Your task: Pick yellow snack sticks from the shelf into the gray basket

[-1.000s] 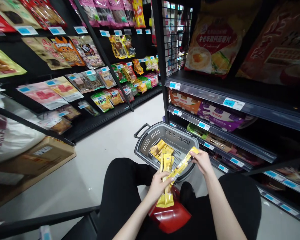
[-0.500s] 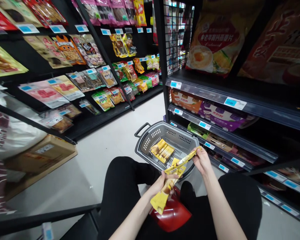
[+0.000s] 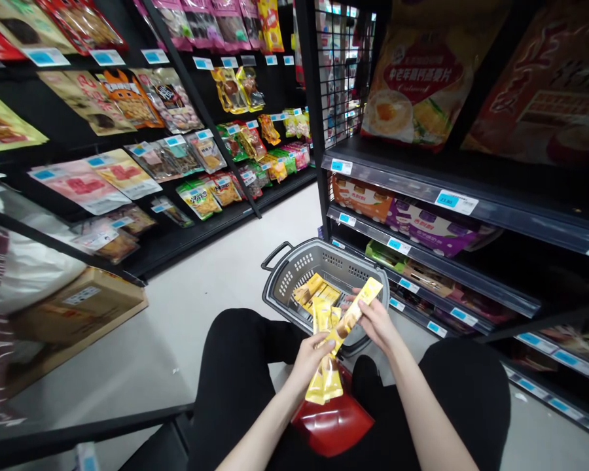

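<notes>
My left hand (image 3: 315, 356) is closed around several long yellow sachets (image 3: 330, 379), their ends sticking out above and below the fingers. Another yellow sachet (image 3: 352, 316) slants up to the right, its lower end at my left thumb. My right hand (image 3: 374, 322) pinches that slanted sachet near its upper end. Both hands are over the near side of a grey shopping basket (image 3: 285, 269). Inside the basket lie yellow packets (image 3: 315, 293), partly covered by the sachets in my hands. Under my left hand is a shiny red object (image 3: 332, 422), its kind unclear.
Shelves of bagged snacks (image 3: 201, 196) run along the left and back. At the right, a shelf unit (image 3: 402, 176) holds oatmeal bags (image 3: 412, 85) and boxed drinks. A cardboard box (image 3: 83, 307) and white sack stand at left. My black-clad knees flank the basket.
My right hand has moved left and toward me. The slanted sachet now shows its printed flat face, and the sachets in my left hand have turned more upright.
</notes>
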Demonstrator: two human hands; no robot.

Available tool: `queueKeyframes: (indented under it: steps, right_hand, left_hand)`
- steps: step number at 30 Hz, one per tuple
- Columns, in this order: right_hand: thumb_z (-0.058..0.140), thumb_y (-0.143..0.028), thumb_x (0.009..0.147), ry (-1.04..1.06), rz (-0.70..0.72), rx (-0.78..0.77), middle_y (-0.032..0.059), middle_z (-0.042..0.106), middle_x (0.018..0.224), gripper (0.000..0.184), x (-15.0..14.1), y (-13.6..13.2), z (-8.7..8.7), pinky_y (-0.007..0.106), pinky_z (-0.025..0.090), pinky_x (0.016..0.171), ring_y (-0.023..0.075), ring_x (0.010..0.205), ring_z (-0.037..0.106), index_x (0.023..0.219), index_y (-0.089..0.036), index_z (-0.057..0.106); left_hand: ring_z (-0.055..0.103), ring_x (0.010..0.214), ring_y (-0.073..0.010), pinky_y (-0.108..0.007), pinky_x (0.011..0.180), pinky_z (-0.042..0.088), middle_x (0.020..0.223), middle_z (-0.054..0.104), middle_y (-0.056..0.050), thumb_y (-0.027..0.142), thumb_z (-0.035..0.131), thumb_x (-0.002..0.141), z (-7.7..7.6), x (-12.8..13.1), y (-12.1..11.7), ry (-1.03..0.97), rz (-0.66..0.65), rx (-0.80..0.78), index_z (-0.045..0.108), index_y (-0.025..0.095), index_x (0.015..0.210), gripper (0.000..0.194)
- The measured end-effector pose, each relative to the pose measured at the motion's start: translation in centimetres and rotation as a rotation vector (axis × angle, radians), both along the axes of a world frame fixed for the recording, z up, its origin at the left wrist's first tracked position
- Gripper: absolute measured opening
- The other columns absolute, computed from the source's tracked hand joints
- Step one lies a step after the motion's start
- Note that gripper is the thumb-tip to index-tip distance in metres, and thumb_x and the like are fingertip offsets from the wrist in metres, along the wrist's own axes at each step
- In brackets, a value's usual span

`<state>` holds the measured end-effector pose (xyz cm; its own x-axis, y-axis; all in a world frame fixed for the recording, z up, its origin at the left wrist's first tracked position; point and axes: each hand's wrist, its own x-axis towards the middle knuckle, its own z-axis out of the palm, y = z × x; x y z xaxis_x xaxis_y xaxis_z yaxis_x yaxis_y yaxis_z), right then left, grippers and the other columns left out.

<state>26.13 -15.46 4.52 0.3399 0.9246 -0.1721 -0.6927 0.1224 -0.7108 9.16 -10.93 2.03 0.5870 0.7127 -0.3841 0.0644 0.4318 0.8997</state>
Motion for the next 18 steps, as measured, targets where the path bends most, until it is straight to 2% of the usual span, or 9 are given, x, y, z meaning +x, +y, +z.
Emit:
queueKeyframes:
  steps: [3, 6, 9, 14, 18]
  right_hand:
    - [0.077, -0.037, 0.059, -0.036, -0.037, -0.058, 0.0059, 0.064, 0.092, 0.045, -1.4, 0.4, -0.4, 0.038, 0.052, 0.074, 0.0242, 0.088, 0.063, 0.095, -0.02, 0.055]
    - [0.081, -0.035, 0.051, -0.072, -0.059, -0.157, 0.006, 0.066, 0.082, 0.046, -2.0, 0.5, -0.5, 0.037, 0.053, 0.068, 0.025, 0.081, 0.064, 0.086, -0.017, 0.057]
    - [0.081, -0.035, 0.049, -0.1, -0.096, -0.215, 0.0065, 0.067, 0.074, 0.042, -1.4, 0.4, -0.5, 0.036, 0.054, 0.063, 0.0245, 0.075, 0.065, 0.078, -0.015, 0.059]
    - [0.079, -0.037, 0.054, -0.094, -0.342, -0.171, 0.0038, 0.066, 0.067, 0.036, 1.7, -0.1, -0.6, 0.033, 0.053, 0.06, 0.0189, 0.063, 0.063, 0.076, -0.014, 0.063]
    - [0.081, -0.033, 0.053, -0.092, -0.438, -0.151, 0.0022, 0.065, 0.068, 0.032, 3.0, -0.5, -0.7, 0.032, 0.053, 0.062, 0.0163, 0.062, 0.062, 0.073, -0.014, 0.064]
  left_hand:
    - [0.062, 0.077, -0.0208, -0.028, 0.073, 0.047, 0.083, 0.07, -0.007, 0.038, 0.072, 0.061, 0.5, -0.1, 0.1, 0.074, 0.027, 0.197, 0.071, 0.012, 0.081, 0.032]
    - [0.062, 0.081, -0.0225, -0.03, 0.078, 0.047, 0.084, 0.07, -0.006, 0.038, 0.07, 0.063, 0.3, -0.4, 0.2, 0.125, 0.049, 0.307, 0.072, 0.014, 0.08, 0.029]
    - [0.061, 0.082, -0.0235, -0.031, 0.078, 0.047, 0.083, 0.07, -0.006, 0.039, 0.07, 0.062, -0.2, -0.5, 0.3, 0.145, 0.051, 0.342, 0.073, 0.015, 0.079, 0.029]
    - [0.061, 0.081, -0.0233, -0.031, 0.077, 0.045, 0.081, 0.07, -0.006, 0.037, 0.07, 0.06, -0.1, -0.1, 0.1, 0.17, 0.046, 0.362, 0.073, 0.016, 0.075, 0.026]
    - [0.061, 0.078, -0.0233, -0.03, 0.076, 0.045, 0.077, 0.07, -0.006, 0.036, 0.069, 0.06, 0.4, 0.1, 0.1, 0.187, 0.013, 0.37, 0.073, 0.015, 0.073, 0.025]
